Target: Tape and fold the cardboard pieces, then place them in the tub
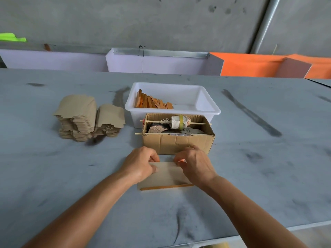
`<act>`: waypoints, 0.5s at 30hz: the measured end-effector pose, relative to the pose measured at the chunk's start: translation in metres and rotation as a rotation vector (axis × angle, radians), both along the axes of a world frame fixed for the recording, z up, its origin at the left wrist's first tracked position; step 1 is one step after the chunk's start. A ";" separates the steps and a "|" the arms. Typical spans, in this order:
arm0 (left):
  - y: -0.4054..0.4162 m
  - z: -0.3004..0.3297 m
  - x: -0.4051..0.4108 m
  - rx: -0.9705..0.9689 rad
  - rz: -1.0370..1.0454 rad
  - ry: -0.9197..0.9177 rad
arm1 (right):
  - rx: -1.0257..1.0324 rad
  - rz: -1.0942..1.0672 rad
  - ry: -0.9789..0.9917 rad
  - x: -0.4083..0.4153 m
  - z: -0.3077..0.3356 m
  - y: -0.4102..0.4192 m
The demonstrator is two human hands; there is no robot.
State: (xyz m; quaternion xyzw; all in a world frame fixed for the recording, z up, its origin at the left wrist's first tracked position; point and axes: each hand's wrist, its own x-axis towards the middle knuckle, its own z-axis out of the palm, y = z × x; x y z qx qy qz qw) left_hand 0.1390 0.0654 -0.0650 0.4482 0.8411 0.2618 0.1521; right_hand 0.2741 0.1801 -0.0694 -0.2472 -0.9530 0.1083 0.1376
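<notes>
A flat tan cardboard piece [167, 176] with an orange front edge lies on the grey table just before me. My left hand [140, 163] holds its far left corner with curled fingers. My right hand [194, 164] grips the far right edge, where a small orange flap shows between the fingers. The white tub [208, 104] stands behind, holding several folded orange-brown pieces [154, 102] leaning at its left side. Two stacks of unfolded cardboard blanks [89, 117] sit to the left of the tub.
An open cardboard box [177, 142] stands between my hands and the tub, with a tape roll on a stick [180, 121] laid across its top. Lilac and orange panels line the far table edge. The near table edge runs at lower right.
</notes>
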 end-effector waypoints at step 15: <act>-0.007 -0.009 0.001 0.157 -0.203 0.323 | 0.238 0.205 0.128 0.006 0.000 0.001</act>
